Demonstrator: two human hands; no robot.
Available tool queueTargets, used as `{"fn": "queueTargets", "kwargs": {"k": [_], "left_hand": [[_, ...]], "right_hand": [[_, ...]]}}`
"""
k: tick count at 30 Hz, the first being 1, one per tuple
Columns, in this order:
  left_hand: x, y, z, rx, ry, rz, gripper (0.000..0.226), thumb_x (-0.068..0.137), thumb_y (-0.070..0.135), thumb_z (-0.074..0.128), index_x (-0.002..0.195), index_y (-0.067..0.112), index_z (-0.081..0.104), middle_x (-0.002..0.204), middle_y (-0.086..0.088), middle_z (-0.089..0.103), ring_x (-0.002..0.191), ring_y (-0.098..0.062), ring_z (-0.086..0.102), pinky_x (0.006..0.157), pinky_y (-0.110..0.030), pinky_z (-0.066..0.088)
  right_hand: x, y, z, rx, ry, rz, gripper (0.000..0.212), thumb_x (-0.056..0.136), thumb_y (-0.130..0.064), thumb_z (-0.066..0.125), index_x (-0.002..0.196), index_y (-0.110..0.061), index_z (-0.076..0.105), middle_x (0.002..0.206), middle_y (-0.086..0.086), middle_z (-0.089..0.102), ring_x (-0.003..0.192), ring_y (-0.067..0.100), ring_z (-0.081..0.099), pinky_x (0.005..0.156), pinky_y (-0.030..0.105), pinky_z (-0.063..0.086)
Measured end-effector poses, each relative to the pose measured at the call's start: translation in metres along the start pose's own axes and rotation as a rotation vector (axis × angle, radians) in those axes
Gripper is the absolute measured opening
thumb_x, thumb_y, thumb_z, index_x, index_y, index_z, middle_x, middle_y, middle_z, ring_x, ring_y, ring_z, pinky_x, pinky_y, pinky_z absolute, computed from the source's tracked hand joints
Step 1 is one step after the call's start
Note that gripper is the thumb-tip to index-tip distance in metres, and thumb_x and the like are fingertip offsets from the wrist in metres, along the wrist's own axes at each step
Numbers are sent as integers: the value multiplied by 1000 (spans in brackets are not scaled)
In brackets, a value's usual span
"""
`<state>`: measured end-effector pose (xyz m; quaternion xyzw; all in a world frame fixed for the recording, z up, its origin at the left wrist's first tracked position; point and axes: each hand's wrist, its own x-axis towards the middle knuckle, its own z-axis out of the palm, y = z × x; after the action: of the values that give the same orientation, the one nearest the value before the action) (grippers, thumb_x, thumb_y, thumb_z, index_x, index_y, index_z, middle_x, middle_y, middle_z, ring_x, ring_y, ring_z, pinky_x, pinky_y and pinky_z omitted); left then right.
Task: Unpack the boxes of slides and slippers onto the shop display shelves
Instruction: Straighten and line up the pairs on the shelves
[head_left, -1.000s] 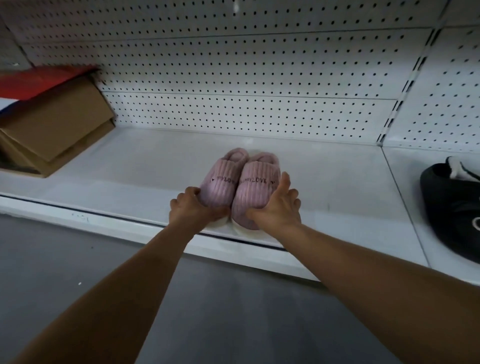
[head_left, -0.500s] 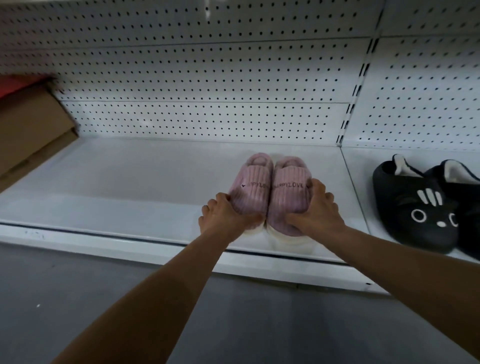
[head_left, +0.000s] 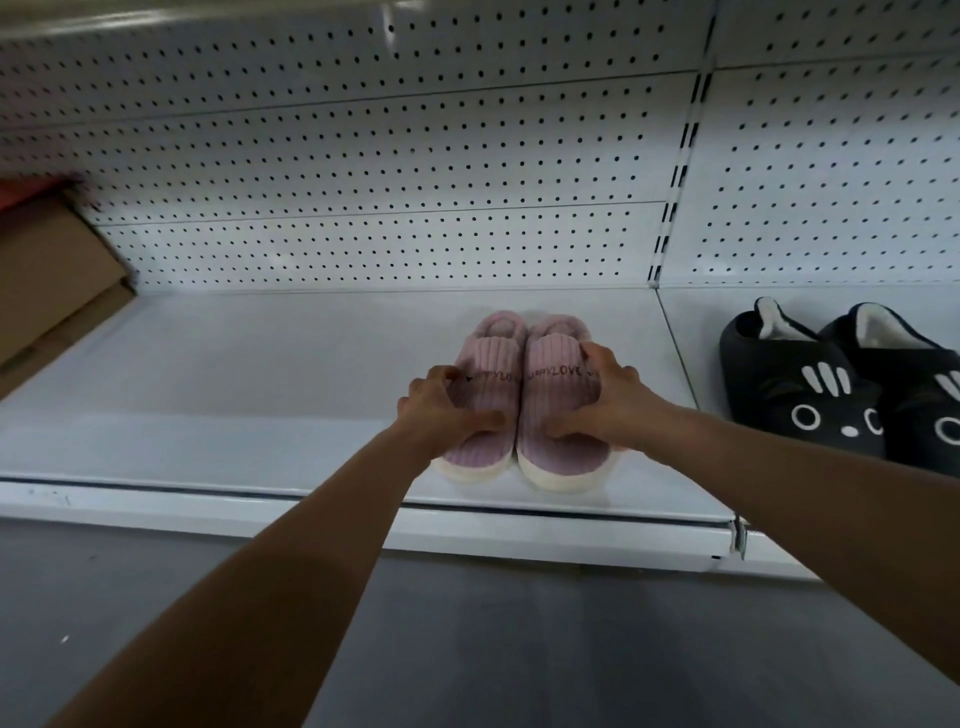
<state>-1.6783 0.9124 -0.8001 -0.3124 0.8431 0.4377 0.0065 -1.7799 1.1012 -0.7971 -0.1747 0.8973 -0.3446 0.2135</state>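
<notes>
The right black slipper (head_left: 930, 400) and the box (head_left: 47, 280) (far left) run off the frame; each hand (head_left: 441, 410) hides part of the lettering on the pink slippers (head_left: 519, 405).

Two pink slippers (head_left: 524, 395), two black cat slippers (head_left: 852, 395), one cardboard box (head_left: 47, 280).

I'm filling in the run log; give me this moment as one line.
step: setting pair on shelf | left hand: grips left pink slipper | right hand: grips right pink slipper | neighbours: black slippers

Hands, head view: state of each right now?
Left hand: grips the left pink slipper on the shelf.
Right hand: grips the right pink slipper.
</notes>
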Motion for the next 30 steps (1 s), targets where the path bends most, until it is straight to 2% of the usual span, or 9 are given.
{"fn": "queueTargets", "kwargs": {"k": [5,9,11,14,17,20,23,26,30], "left_hand": [[6,6,18,24,44,37,103,58,58,84,145,29,37,135,-4,41,128,-29,42,104,-49,45],[9,8,25,85,70,27,96,69,57,80,148,28,34,140,-8,40,132,-32,38,108,-49,40],[2,10,28,191,186,85,86,78,58,71,148,27,32,145,-7,37,134,-32,35,109,-47,36],[-14,24,42,393,342,359,77,82,64,58,147,35,29,154,2,30,136,-30,30,108,-47,29],[-25,31,66,532,197,521,91,75,78,52,151,44,16,162,9,9,147,-26,9,118,-55,15],[-30,28,84,613,141,469,105,63,86,51,151,48,8,162,11,-3,149,-28,-12,118,-62,3],[-31,30,90,666,153,425,108,68,79,62,152,48,1,163,10,-6,148,-35,-18,116,-66,1],[-30,33,93,626,143,393,108,70,72,68,152,48,2,164,11,-3,148,-39,-18,116,-68,3],[-24,42,96,578,123,347,106,70,65,73,152,46,9,164,13,1,148,-40,-15,115,-68,9]], "right_hand": [[8,10,-9,30,62,38,117,50,-44,82,145,-44,12,135,10,37,121,36,42,98,51,45],[8,16,-14,6,-18,-10,119,57,-46,82,150,-39,7,141,9,37,127,34,41,102,50,42],[4,20,-30,55,-13,-80,104,69,-43,80,151,-33,17,143,4,41,129,29,44,105,44,41],[-10,36,-78,60,243,-170,64,84,-40,69,141,-31,40,132,2,53,124,23,49,102,38,43],[-32,66,-119,-201,441,-203,49,86,-42,61,132,-32,49,124,2,57,121,27,47,100,46,42],[-55,96,-134,-509,426,-81,67,79,-58,61,138,-41,34,143,4,38,134,31,27,106,56,29],[-67,121,-140,-549,303,46,94,67,-72,65,143,-52,13,155,-2,12,143,30,8,109,66,15],[-67,134,-136,-649,249,80,101,63,-73,66,144,-53,8,158,-4,7,144,29,8,106,72,11],[-65,134,-134,-661,284,43,102,62,-69,68,144,-52,11,157,-4,12,142,27,15,103,76,13]]}}
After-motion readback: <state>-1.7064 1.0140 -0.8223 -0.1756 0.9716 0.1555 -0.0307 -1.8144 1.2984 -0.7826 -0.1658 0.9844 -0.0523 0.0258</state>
